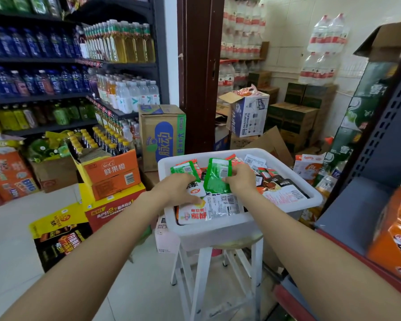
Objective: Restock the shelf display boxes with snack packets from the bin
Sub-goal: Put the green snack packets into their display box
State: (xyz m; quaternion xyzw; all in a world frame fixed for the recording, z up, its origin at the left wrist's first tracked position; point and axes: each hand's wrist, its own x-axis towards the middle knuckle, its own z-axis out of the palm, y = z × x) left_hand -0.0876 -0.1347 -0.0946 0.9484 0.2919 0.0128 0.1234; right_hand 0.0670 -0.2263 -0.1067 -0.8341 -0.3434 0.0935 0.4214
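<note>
A white plastic bin (220, 230) full of snack packets rests on a white stool (218, 269) in front of me. My right hand (240, 179) pinches a green packet (214, 179) that stands tilted up above the pile. My left hand (178, 188) reaches into the bin's near left, fingers curled over a white and orange packet (196, 191); whether it grips it is unclear. A second green packet (184, 170) lies at the bin's far left. An orange display box (396, 242) sits on the shelf at the right edge.
Drink shelves (67, 66) fill the left wall. Orange, yellow and black cartons (109, 177) are stacked on the floor left of the stool. A tall carton (162, 135) stands beside a brown door frame (199, 72). Boxes and water packs crowd the back room.
</note>
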